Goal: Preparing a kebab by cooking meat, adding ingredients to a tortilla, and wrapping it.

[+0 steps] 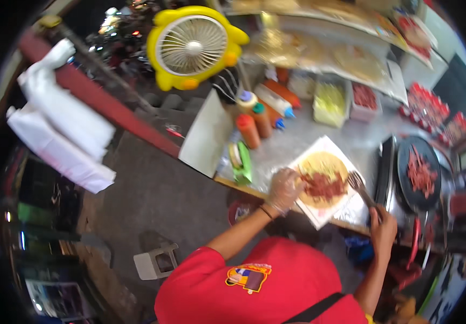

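A round flatbread [324,160] lies on a sheet of white paper [321,220] at the counter's front edge. Strips of reddish meat [324,186] and shredded pale filling are spread over it. My left hand [285,188], in a clear plastic glove, touches the left side of the flatbread; its fingertips are partly hidden. My bare right hand [383,227] grips the handle of a slotted spatula [357,182], whose head rests near the flatbread's right edge. More meat strips [421,172] lie in a dark frying pan [403,162] to the right.
Squeeze bottles [249,131] and a green packet [241,166] stand on the left of the counter. Behind are tubs of shredded vegetable [330,99] and meat [364,97]. A yellow fan [194,46] is at the upper left. The pan's red handle [414,243] projects towards the front.
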Tool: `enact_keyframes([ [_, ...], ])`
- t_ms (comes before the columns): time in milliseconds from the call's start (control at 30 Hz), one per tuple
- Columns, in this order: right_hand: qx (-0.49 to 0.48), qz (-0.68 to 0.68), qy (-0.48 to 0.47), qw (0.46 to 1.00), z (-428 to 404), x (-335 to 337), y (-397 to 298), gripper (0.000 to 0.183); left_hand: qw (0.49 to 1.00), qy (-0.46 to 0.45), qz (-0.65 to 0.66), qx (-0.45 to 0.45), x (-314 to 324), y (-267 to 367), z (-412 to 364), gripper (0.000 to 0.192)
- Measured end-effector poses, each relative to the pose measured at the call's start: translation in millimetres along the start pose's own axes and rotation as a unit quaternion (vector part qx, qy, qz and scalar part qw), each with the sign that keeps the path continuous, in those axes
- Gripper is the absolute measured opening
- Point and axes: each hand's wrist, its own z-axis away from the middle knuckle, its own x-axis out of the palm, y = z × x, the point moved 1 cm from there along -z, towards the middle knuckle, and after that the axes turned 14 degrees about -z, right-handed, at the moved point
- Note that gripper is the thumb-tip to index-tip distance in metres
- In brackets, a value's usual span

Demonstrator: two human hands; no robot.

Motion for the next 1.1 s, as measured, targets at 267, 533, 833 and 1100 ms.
enact_keyframes([
  [267, 0.080, -0.068, 0.008, 0.994, 22, -62, -35, 0.028, 0.969, -0.169, 0.037, 0.179, 12, 50, -22, 0.053],
  [533, 0.108, 0.106, 0.193, 0.969, -31, -155, 84, 0.047, 0.992, -0.035, 0.100, 0.069, 0, 31, -12, 0.037],
  [833, 0.084, 0.098, 0.151, 0.980, -83, -208, 139, 0.042, 0.979, -0.057, 0.180, 0.082, 2, 121, 32, 0.035],
  [1100, -0.094, 0.118, 0.093, 0.984, -134, -176, 125, 0.038, 0.962, -0.185, 0.201, -0.002, 21, 220, 96, 0.017],
])
